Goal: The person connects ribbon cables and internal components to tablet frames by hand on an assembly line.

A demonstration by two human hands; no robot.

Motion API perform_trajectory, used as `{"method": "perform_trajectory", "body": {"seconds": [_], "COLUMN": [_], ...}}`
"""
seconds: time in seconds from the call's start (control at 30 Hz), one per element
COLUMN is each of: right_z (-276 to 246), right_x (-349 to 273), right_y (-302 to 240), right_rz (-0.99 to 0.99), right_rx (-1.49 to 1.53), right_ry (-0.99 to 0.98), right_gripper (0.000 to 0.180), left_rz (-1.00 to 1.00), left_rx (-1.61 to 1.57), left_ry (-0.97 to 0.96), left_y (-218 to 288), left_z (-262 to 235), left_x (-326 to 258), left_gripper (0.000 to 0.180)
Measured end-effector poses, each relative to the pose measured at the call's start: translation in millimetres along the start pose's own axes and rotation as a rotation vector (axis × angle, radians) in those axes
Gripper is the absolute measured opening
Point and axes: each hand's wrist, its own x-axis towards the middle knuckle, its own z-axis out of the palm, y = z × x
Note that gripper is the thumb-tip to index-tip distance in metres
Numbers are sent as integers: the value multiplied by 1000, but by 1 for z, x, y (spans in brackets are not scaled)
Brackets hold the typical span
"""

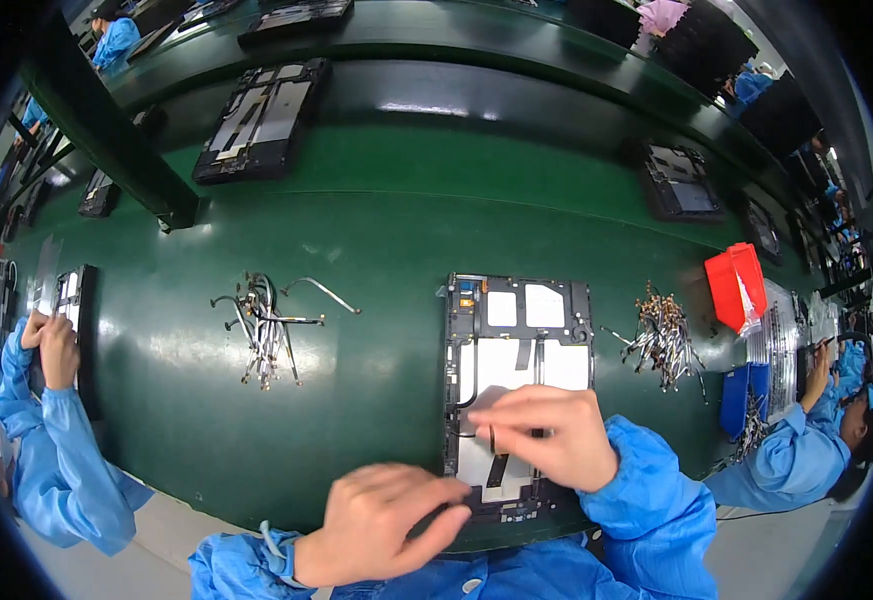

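In front of me lies an opened flat black device (589, 375), tablet-like, with white panels and black cables inside. Over its lower half, my right hand (551, 435) has thumb and forefinger pinched together on a thin black cable (465, 434). The fingers partly hide the cable, and its far end cannot be made out. At the device's lower left corner is my left hand (381, 525), its thumb and forefinger apart and nothing visible between them. A dark strip (497, 470) lies on the white panel below the right fingertips.
Loose cable piles lie left (264, 325) and right (664, 340) of the device. Farther right stand a red bin (731, 285) and a blue bin (736, 400). More devices (261, 120) rest at the back near a green post (106, 120). Co-workers sit on both sides.
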Motion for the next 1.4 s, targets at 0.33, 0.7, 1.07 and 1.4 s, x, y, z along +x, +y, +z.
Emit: {"method": "perform_trajectory", "body": {"seconds": [0.33, 0.7, 1.07, 1.4], "right_z": [8, 9, 9, 13], "right_x": [19, 21, 20, 14], "right_y": [23, 27, 31, 36], "right_rz": [160, 91, 32, -15], "right_rx": [1, -2, -13, -17], "right_ry": [78, 102, 113, 88], "right_gripper": [19, 19, 18, 20], "left_rz": [256, 351, 270, 442], "left_rx": [917, 1006, 1142, 1026], "left_ry": [298, 268, 199, 220], "left_y": [-28, -35, -32, -34], "left_z": [3, 8, 2, 37], "left_x": [24, 30, 36, 40], "left_gripper": [27, 32, 30, 14]}}
